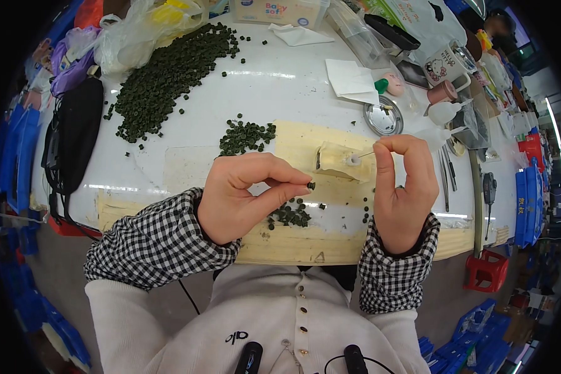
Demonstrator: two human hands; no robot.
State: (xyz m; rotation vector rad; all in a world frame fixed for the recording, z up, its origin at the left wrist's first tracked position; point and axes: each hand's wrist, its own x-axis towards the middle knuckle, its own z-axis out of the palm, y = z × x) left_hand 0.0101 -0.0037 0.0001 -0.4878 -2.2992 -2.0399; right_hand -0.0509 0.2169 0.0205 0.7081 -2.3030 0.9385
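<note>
My left hand (234, 193) pinches a small dark green cylindrical part (311, 186) between thumb and forefinger, above the yellowish mat (296, 134). In my right hand (408, 193) is a thin needle-like tool (368, 154), gripped between thumb and forefinger. Its tip points left, by a small white cup-like piece (353, 160) on a tape-covered block (331, 163). Beyond my left hand lies a small heap of green parts (246, 136). Several more parts (290, 215) lie on the near side of that hand, and a short row of dark pieces (366, 209) runs beside my right hand.
A large pile of green parts (168, 78) covers the far left. A black pouch (78, 134) lies at the left edge. Toward the right are a round metal dish (383, 117), white tissues (350, 80), tweezers (444, 177), a mug (445, 64) and a pink spool (441, 92).
</note>
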